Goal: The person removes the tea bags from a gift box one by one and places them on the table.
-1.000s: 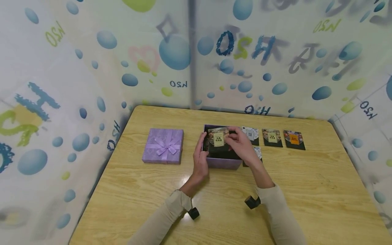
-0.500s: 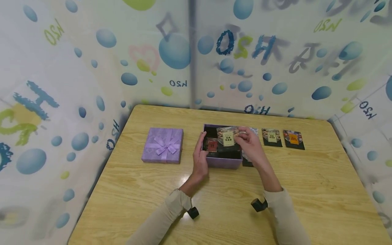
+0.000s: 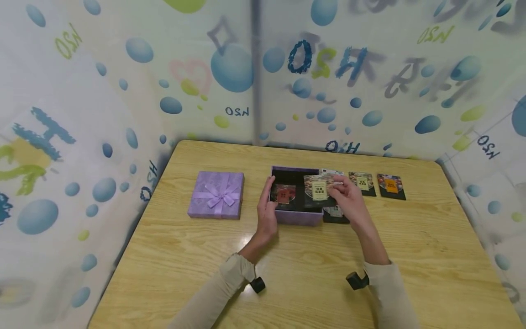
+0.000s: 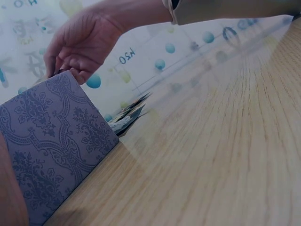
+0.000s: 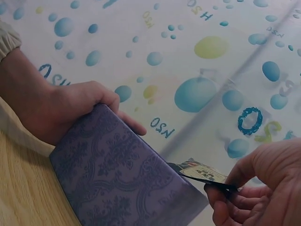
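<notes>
Here, at the centre of the head view, an open purple box [image 3: 297, 216] stands on a wooden table [image 3: 287, 283]. The left hand [image 3: 266, 211] rests against the box's left wall, thumb up along the outer face and fingers laid loosely over the rim; nothing is pinched. In the right wrist view the same hand [image 5: 70, 110] lies at the left of the frame, wrapped about the patterned corner of the box [image 5: 122, 183].

The right hand [image 3: 349, 198], just right of centre, pinches a dark card with a yellow label [image 3: 319, 189] by its right edge, thumb and fingers closed on it. The card lies over the right half of the box's opening, to the left of the fingertips and extending away from them. In the right wrist view, at lower right, the card [image 5: 202, 172] projects leftward from the fingers [image 5: 230, 197], nearly flat, above the box's upper edge. Whether it touches the rim cannot be told.

A card with a red label [image 3: 283, 193] lies inside the box, in its left half. Below the right hand a further dark card [image 3: 334, 214] lies on the table beside the box. Right of centre, two more cards [image 3: 362, 183] [image 3: 390, 185] lie in a row. At centre left sits a purple lid with a ribbon bow [image 3: 216, 194], well apart from the box.
</notes>
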Available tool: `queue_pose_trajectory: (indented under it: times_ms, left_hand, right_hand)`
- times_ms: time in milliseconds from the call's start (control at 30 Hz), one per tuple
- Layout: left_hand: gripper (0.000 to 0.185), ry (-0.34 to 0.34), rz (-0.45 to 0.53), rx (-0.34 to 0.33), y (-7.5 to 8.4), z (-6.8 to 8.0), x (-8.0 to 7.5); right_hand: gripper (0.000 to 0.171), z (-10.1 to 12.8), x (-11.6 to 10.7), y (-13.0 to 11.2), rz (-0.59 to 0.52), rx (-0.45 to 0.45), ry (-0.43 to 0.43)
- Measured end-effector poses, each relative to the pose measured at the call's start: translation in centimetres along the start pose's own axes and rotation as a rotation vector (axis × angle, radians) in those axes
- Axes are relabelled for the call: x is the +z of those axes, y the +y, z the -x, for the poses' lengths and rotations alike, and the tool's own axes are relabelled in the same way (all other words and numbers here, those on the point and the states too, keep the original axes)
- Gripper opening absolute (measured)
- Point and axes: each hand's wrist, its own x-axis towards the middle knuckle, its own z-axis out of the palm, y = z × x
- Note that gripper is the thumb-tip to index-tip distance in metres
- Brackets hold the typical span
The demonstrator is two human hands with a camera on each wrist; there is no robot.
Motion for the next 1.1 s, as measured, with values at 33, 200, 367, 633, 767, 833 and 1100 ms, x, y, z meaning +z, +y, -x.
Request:
queue_pose_trajectory:
  times_ms: [33, 200, 367, 633, 767, 833, 1100]
  left_hand:
    - [0.077, 0.001, 0.003, 0.003, 0.0, 0.0, 0.0]
    - [0.076, 0.001, 0.001, 0.007, -0.2, -0.1, 0.0]
    - [0.076, 0.001, -0.007, -0.001, -0.3, 0.0, -0.1]
    - [0.076, 0.003, -0.010, 0.013, -0.3, 0.0, -0.1]
    - [0.075, 0.004, -0.013, 0.035, -0.5, -0.1, -0.2]
    - [0.075, 0.006, -0.014, 0.041, -0.6, -0.1, -0.1]
    - [0.076, 0.010, -0.013, 0.033, -0.5, -0.1, 0.0]
  right_hand:
    - [0.050, 0.1, -0.2, 0.1, -0.003, 0.003, 0.003]
    - [0.052, 0.4, -1.1, 0.4, -0.006, 0.023, 0.024]
    - [0.055, 0.7, -2.3, 0.9, 0.003, 0.044, 0.054]
    - [0.050, 1.3, -3.8, 1.6, 0.007, 0.026, 0.079]
    - [0.048, 1.5, -4.6, 1.9, 0.046, 0.003, 0.080]
    - [0.048, 1.6, -5.2, 2.0, 0.082, -0.008, 0.074]
    - [0.052, 1.8, -7.6, 2.7, 0.175, 0.006, 0.049]
